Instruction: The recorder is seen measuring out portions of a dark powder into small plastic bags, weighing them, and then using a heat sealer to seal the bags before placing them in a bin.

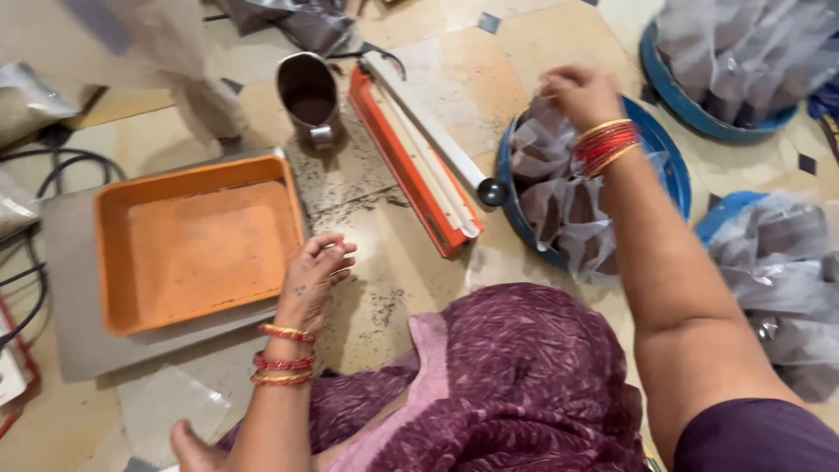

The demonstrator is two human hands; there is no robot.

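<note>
My right hand [578, 92] reaches out over a blue basin [673, 166] filled with clear plastic pouches of dark powder [568, 210]; its fingers are curled at the top of one pouch, and whether they grip it is hard to tell. My left hand [315, 273] rests loosely near the floor beside an orange tray [197, 245], fingers slightly bent and holding nothing. The tray sits on a grey platform [70, 315]. An orange and white heat sealer [419, 157] lies between the tray and the basin.
A steel cup [308, 92] with dark powder stands behind the sealer. More filled pouches lie in a second blue basin [699, 105] and at far right [778, 271]. Black cables [52, 170] run at left. An empty clear bag [170, 406] lies near my foot.
</note>
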